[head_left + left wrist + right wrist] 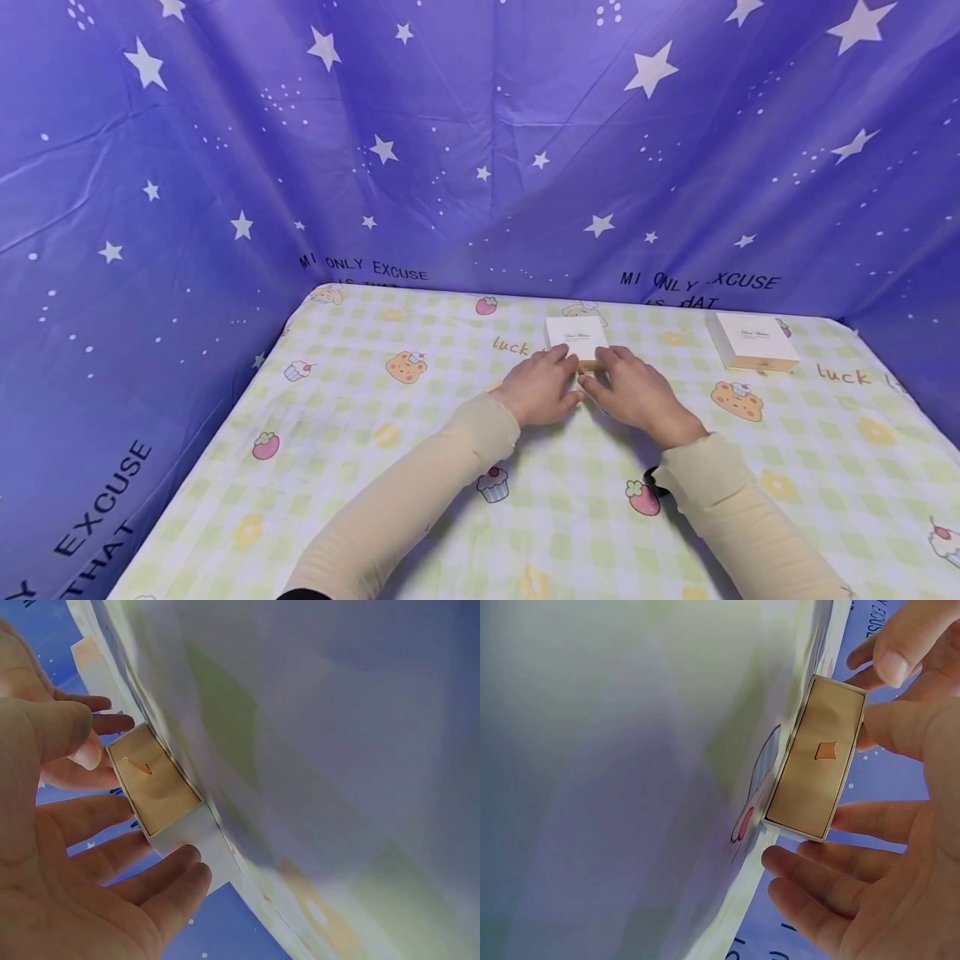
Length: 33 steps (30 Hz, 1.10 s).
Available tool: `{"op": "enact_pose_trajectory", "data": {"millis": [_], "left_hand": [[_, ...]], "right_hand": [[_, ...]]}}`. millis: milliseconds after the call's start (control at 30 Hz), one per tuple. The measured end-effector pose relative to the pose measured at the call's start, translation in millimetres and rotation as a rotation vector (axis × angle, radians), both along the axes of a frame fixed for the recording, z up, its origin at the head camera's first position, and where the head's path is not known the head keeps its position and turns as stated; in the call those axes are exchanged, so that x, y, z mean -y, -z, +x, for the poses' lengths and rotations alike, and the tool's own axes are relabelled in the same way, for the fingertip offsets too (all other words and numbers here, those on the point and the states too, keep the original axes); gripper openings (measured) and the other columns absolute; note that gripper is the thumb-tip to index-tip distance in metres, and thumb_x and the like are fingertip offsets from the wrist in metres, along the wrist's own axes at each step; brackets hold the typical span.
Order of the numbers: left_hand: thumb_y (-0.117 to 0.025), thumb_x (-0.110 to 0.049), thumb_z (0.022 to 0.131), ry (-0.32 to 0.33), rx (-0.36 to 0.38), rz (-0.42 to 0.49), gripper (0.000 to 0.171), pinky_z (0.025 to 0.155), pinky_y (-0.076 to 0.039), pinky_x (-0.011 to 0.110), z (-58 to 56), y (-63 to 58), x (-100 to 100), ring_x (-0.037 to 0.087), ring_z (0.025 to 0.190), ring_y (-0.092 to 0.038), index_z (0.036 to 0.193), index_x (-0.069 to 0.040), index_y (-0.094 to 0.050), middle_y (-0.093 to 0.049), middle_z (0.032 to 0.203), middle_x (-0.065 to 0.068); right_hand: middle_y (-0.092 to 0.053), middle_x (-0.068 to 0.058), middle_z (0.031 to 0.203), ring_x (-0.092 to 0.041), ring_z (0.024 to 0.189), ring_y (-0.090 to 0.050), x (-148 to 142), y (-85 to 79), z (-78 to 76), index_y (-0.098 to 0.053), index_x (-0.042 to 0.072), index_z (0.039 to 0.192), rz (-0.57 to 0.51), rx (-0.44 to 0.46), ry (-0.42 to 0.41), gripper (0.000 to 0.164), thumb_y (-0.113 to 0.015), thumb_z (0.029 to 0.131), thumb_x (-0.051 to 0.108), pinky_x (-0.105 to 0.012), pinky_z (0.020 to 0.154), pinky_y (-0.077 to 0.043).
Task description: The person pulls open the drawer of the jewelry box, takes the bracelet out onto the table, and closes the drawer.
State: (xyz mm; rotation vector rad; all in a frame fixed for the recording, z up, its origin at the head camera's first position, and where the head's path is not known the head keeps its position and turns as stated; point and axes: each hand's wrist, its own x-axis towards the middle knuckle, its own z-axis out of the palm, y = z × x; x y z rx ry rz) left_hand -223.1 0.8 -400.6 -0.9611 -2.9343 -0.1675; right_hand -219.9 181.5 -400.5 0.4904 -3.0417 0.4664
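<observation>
A small white box (pixel 576 333) with printed script on its lid lies near the far side of the table. Its tan front face (pixel 154 780), bearing a small tab (pixel 826 751), points back toward me. My left hand (pixel 542 385) is at the box's left front corner, its fingers (pixel 172 870) loosely extended along the side and top edge. At the right front corner is my right hand (pixel 637 392), with its fingers (pixel 832 885) lightly bent beside the box. Both thumbs are close together near the front edge.
A second white box (pixel 753 337) with a tan front stands farther right. The table wears a green-checked cloth (pixel 315 500) printed with cartoon figures. Blue curtains (pixel 450 125) with white stars hang behind it and at both sides.
</observation>
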Motion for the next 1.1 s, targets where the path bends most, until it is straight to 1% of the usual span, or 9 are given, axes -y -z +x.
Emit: {"op": "enact_pose_trajectory", "data": {"millis": [133,267,500,767,900,1100], "left_hand": [[-0.053,-0.045,0.094,-0.006,0.005,0.002,0.052,0.099,-0.042,0.034,1.6,-1.6,4.0,0.026,0.118,-0.053,0.135,-0.014,-0.049,-0.043,0.143,0.008],[-0.054,-0.045,0.094,-0.002,-0.006,0.013,0.051,0.099,-0.043,0.033,2.7,-1.9,8.0,0.025,0.117,-0.054,0.133,-0.013,-0.051,-0.044,0.141,0.008],[-0.055,-0.046,0.093,0.002,-0.014,0.012,0.053,0.099,-0.043,0.035,5.0,-1.3,12.1,0.026,0.118,-0.053,0.134,-0.013,-0.049,-0.044,0.141,0.009],[-0.056,-0.045,0.093,-0.001,-0.039,0.007,0.051,0.094,-0.046,0.034,5.9,1.1,15.5,0.024,0.109,-0.057,0.131,-0.013,-0.051,-0.048,0.133,0.007],[-0.056,-0.044,0.093,0.004,-0.042,0.014,0.052,0.098,-0.044,0.035,6.8,1.0,16.9,0.024,0.111,-0.057,0.132,-0.011,-0.051,-0.048,0.133,0.007],[-0.055,-0.045,0.093,-0.005,-0.031,0.016,0.055,0.104,-0.038,0.036,8.4,1.9,19.7,0.025,0.117,-0.054,0.136,-0.011,-0.050,-0.046,0.139,0.008]], "right_hand": [[-0.046,-0.028,0.133,-0.047,0.109,-0.054,3.0,0.3,0.5,-0.049,0.001,0.132,-0.009,-0.004,-0.002,0.055,-0.056,0.093,0.038,-0.059,0.087,-0.043],[-0.047,-0.027,0.133,-0.047,0.109,-0.054,6.6,-0.6,1.2,-0.049,0.001,0.133,-0.009,-0.001,-0.007,0.055,-0.056,0.093,0.039,-0.059,0.088,-0.043],[-0.045,-0.027,0.135,-0.047,0.110,-0.053,9.2,-2.3,1.4,-0.047,0.000,0.134,0.000,0.019,-0.006,0.057,-0.054,0.094,0.040,-0.060,0.088,-0.042],[-0.048,-0.026,0.133,-0.047,0.105,-0.056,13.9,-0.9,1.7,-0.051,0.003,0.130,-0.016,0.006,-0.015,0.053,-0.056,0.093,0.040,-0.058,0.085,-0.044],[-0.048,-0.026,0.132,-0.045,0.105,-0.057,15.5,-1.3,2.1,-0.052,0.003,0.128,-0.015,0.005,-0.015,0.051,-0.056,0.093,0.040,-0.058,0.083,-0.045],[-0.046,-0.026,0.134,-0.045,0.111,-0.053,16.4,-2.7,2.7,-0.048,0.001,0.134,-0.016,0.024,-0.020,0.057,-0.056,0.093,0.040,-0.059,0.088,-0.042]]}}
